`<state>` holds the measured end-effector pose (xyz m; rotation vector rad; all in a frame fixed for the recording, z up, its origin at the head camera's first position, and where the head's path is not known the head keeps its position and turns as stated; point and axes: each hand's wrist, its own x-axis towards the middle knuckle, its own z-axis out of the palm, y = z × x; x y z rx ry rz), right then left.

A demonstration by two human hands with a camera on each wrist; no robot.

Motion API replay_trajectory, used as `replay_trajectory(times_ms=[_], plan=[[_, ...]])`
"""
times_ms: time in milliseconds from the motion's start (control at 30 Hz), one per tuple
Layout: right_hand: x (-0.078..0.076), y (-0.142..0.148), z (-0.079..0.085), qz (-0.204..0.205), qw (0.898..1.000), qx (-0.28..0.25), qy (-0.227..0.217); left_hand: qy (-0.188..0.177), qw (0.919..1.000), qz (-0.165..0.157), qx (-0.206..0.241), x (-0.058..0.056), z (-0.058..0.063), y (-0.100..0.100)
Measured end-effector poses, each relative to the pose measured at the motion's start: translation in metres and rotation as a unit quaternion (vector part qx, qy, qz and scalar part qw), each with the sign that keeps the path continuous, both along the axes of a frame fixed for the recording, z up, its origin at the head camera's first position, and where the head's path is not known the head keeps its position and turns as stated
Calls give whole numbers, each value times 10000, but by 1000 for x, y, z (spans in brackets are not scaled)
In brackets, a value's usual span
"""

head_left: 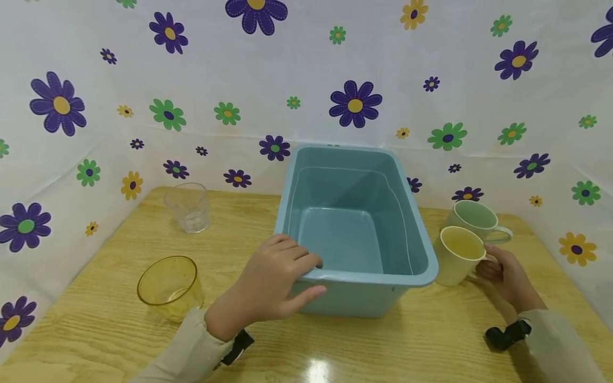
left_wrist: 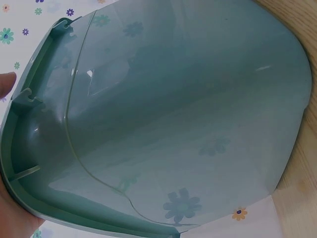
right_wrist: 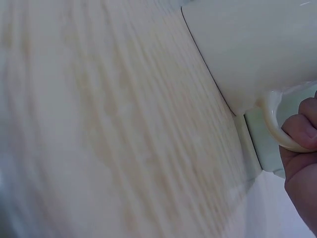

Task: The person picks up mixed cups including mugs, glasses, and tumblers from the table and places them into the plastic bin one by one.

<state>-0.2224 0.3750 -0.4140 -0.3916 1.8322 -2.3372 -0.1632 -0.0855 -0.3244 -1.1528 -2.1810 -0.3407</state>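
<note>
A blue-green plastic tub [head_left: 347,303] stands mid-table in the head view, with nothing visible inside. My left hand [head_left: 278,279] grips its near rim, fingers hooked over the inside and thumb along the outer face. The left wrist view is filled by the tub's smooth wall [left_wrist: 188,114], with parts of the hand at the left edge. On the right, my right hand [head_left: 503,276] holds the handle of a cream mug [head_left: 452,266]. That mug is upright, and its base meets the tabletop in the right wrist view, where fingers [right_wrist: 302,131] curl round the handle.
Behind the cream mug stands a pale green mug [head_left: 479,218], partly hidden. To the left are an amber glass [head_left: 174,298], close to the left forearm, and a clear glass [head_left: 191,213] farther back. A flowered cloth [head_left: 306,69] hangs round the wooden table [head_left: 230,223].
</note>
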Motion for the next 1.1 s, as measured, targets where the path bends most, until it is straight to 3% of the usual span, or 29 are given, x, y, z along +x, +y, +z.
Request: replay_trajectory(times_ms=[267,400,533,700,900,1100], plan=[[-2,0,-3,620,9967,-267,450,35,10000,-15,62,0,-1,1],[-2,0,-1,700,9962,-318,421,21,10000,-17,86,0,-1,1],[-1,-2,2,338,9992,-50,190,-8,10000,-9,97,0,-2,1],[1,-6,4,-416,9982,394,-185,-30,9999,-11,110,0,-2,1],[3,-12,5,-1373,9855,793,-611,-61,9999,20,93,0,-1,1],[2,-17,9,-1899,9728,985,-895,-35,9999,31,93,0,-2,1]])
